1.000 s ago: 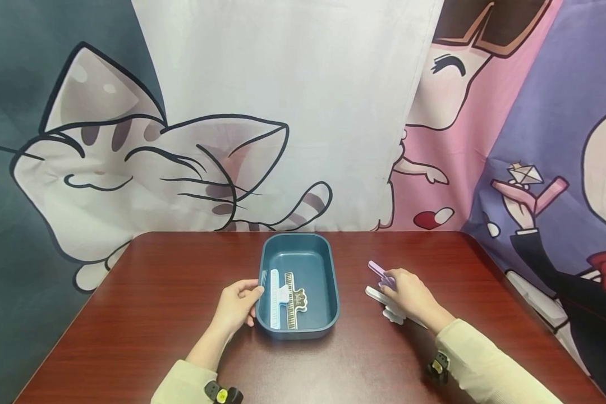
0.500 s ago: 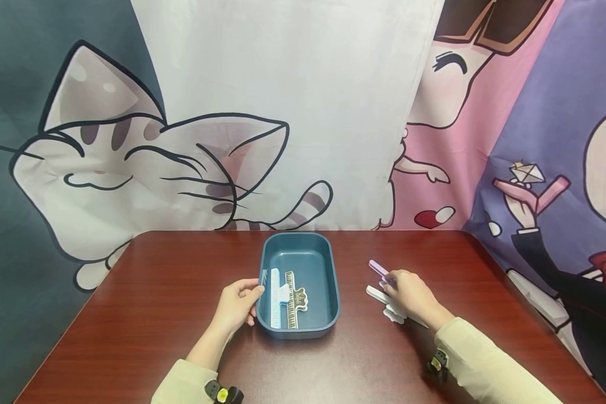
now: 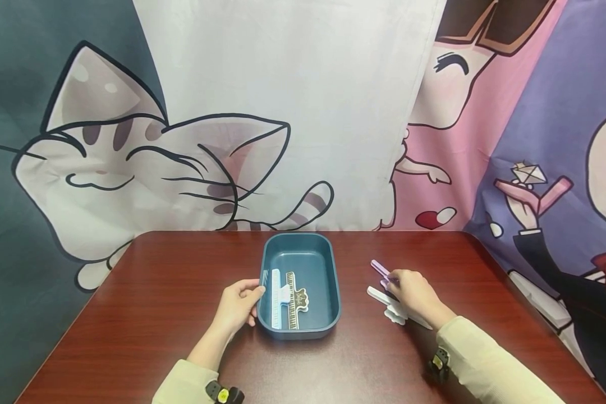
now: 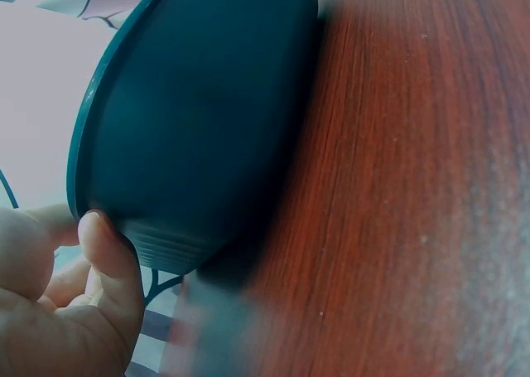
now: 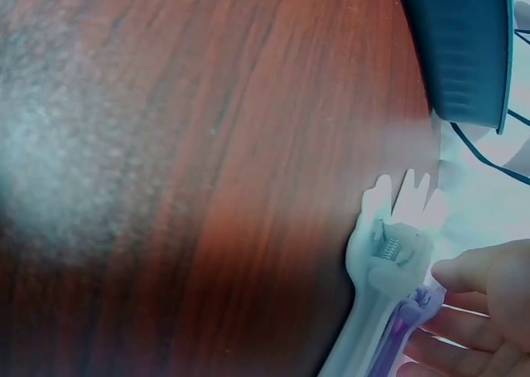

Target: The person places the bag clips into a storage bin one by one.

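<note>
My left hand (image 3: 234,307) pinches the left rim of a dark teal plastic bin (image 3: 298,259), thumb over the edge. In the left wrist view, the fingers hold the bin's rim (image 4: 85,120) near a corner. Inside the bin lie a pale blue and white clip (image 3: 276,300) and a clip with gold and black stripes (image 3: 291,297). On the right side of the table, my right hand (image 3: 418,293) pinches a purple clip (image 3: 379,267), partly hidden by the fingers. Close beside it lies a white clip (image 5: 385,265) whose metal spring shows in the right wrist view.
The dark red wooden table (image 3: 156,303) extends to both sides of the bin. A cloth with cartoon drawings (image 3: 353,112) hangs behind its far edge.
Very little differs. My right hand has shifted slightly to the right at the purple clip; my left hand stays on the bin's rim.
</note>
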The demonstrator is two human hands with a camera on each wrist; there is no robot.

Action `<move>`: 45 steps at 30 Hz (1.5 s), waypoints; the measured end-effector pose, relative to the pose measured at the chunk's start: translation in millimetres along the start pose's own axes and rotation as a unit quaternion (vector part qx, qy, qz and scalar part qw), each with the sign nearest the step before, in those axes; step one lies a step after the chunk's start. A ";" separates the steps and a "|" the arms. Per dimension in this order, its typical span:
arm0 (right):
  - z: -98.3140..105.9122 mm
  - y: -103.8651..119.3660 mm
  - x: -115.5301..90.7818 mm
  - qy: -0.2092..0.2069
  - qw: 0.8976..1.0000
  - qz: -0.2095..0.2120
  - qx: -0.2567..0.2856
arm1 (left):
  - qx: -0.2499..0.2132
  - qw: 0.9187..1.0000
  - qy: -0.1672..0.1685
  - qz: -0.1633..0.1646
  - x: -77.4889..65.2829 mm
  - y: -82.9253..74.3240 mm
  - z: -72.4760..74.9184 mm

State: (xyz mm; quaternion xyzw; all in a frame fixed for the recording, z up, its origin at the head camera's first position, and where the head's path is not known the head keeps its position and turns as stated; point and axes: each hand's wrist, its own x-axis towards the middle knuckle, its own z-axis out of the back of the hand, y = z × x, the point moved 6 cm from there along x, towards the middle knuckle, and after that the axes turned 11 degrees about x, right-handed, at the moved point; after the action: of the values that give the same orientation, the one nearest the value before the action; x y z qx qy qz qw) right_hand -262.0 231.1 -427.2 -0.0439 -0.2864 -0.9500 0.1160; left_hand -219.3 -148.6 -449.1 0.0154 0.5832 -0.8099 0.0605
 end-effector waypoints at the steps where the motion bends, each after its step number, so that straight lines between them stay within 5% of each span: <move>1: 0.8 -0.1 0.6 -0.001 1.000 0.000 0.002 | 0.001 1.000 0.000 0.000 0.0 0.0 0.0; 17: 14.2 -3.3 0.9 -0.059 0.998 0.028 0.028 | 0.004 1.000 -0.001 0.000 -0.6 -0.8 -0.2; 29: 14.4 -8.6 3.2 -0.043 0.998 -0.004 0.055 | 0.004 1.000 -0.002 -0.002 0.9 -0.1 -0.2; 45: 24.4 -9.1 11.3 -0.023 0.999 -0.034 0.026 | 0.000 1.000 0.002 0.002 0.6 -0.7 0.1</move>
State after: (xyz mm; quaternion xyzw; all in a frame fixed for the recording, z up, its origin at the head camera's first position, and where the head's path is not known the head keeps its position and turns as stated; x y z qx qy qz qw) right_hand -274.7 249.8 -410.1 -0.0533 -0.3151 -0.9444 0.0780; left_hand -220.1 -148.5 -448.5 0.0182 0.5835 -0.8096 0.0613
